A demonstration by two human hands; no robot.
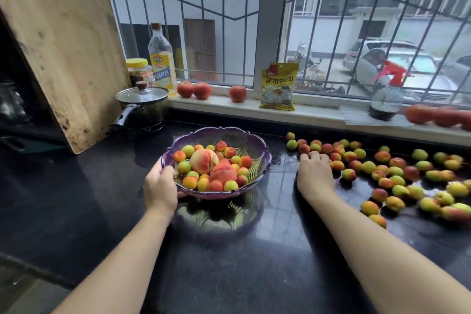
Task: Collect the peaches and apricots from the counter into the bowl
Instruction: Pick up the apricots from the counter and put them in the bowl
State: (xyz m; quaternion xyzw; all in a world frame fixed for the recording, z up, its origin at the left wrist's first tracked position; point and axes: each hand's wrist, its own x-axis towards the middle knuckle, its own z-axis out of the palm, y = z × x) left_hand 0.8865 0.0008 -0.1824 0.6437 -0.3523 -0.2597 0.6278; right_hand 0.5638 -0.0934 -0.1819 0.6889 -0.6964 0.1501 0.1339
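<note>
Dozens of apricots [382, 176] lie right of the bowl [257, 158], nearest our right hand [314, 173], whose curled fingers touch the closest ones; our left hand [160, 185] grips the bowl's rim.

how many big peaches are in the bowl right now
2. One peach sits near the middle of the purple bowl, paler and yellowish. The second peach lies just right and nearer the camera, redder. Apricots surround them, so another could be buried underneath.
</note>
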